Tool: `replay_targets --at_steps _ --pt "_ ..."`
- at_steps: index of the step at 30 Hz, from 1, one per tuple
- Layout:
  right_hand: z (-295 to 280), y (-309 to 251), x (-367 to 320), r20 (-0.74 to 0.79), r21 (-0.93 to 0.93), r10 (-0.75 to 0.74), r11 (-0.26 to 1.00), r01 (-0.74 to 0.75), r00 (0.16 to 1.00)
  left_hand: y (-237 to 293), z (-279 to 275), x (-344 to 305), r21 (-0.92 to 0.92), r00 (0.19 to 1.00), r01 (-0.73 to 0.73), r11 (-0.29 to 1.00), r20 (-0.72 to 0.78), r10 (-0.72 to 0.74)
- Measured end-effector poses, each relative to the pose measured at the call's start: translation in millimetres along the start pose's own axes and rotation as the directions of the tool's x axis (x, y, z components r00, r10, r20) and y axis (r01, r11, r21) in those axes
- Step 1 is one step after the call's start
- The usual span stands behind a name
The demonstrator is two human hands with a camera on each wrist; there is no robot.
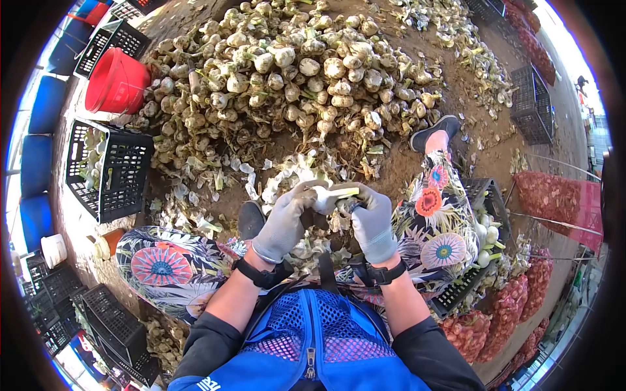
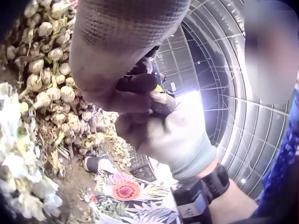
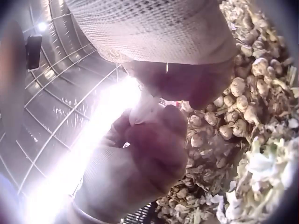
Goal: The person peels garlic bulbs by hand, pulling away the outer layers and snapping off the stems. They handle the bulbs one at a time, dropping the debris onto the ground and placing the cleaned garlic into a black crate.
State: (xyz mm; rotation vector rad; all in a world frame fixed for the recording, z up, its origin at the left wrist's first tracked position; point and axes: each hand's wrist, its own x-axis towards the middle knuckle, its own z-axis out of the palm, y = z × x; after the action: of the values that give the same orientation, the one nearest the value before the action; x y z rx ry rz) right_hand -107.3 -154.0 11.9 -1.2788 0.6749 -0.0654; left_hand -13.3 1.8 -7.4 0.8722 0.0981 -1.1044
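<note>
A person's left hand grips a garlic bulb by its round end at the centre of the frame, the right hand curled at the stalk, seemingly to steady it from both sides, near the heap at upper centre.

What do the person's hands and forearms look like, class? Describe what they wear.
The left hand and right hand wear pale grey knitted gloves, darker at the fingers. Black straps circle both wrists, carrying small dark boxy devices. Black sleeves stop well short of the wrists.
</note>
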Motion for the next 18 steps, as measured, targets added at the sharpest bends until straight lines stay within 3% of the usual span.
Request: replay_targets --at_steps 2,3,4,6,7,8,9,10,12,13,14,16,18 --pt "1 3 0 0.013 -0.1 -0.043 0.994 0.044 0.999 1 -3 -1 0.008 0.999 0.043 0.999 0.006 -0.043" --pt "1 12 2 0.008 -0.172 -0.235 0.957 0.232 0.972 3 -4 -2 -0.035 0.993 0.113 0.993 0.028 -0.112" --pt "1 14 4 0.008 -0.171 -0.234 0.958 0.232 0.972 4 -5 -3 -0.076 0.982 0.183 0.98 0.051 -0.18" --pt "1 15 7 0.044 -0.353 -0.425 0.84 0.412 0.904 0 -8 -2 -0.096 0.985 0.169 0.981 0.051 -0.165" --pt "-1 13 7 0.044 -0.352 -0.427 0.84 0.414 0.903 0 -9 -1 -0.115 0.988 0.153 0.982 0.054 -0.147" --pt "-3 8 5 0.036 -0.189 -0.26 0.946 0.262 0.965 -1 -7 0 -0.115 0.988 0.15 0.982 0.055 -0.145" --pt "-4 5 4 0.06 -0.022 -0.086 0.996 0.087 0.995 -3 -3 0 -0.028 0.992 0.117 0.993 -0.037 -0.118" --pt "0 4 4 0.061 -0.023 -0.085 0.996 0.087 0.994 -4 0 0 0.061 0.988 0.093 0.994 -0.127 -0.085" --pt "8 4 0 0.06 -0.013 -0.11 0.994 0.111 0.992 -2 4 -1 0.082 0.989 0.094 0.992 -0.121 -0.084" --pt "7 -2 -1 0.062 -0.131 -0.133 0.981 0.14 0.989 1 4 -2 0.109 0.99 0.091 0.99 -0.117 -0.078" --pt "5 0 0 0.063 -0.129 -0.134 0.982 0.141 0.989 6 3 -4 0.111 0.99 0.09 0.99 -0.119 -0.076" --pt "-3 6 7 0.178 -0.472 -0.421 0.756 0.453 0.889 14 2 -8 0.133 0.973 0.215 0.968 -0.114 -0.201" --pt "-5 4 10 0.218 -0.495 -0.473 0.7 0.514 0.854 19 3 -8 0.033 0.951 0.282 0.959 -0.139 -0.275"
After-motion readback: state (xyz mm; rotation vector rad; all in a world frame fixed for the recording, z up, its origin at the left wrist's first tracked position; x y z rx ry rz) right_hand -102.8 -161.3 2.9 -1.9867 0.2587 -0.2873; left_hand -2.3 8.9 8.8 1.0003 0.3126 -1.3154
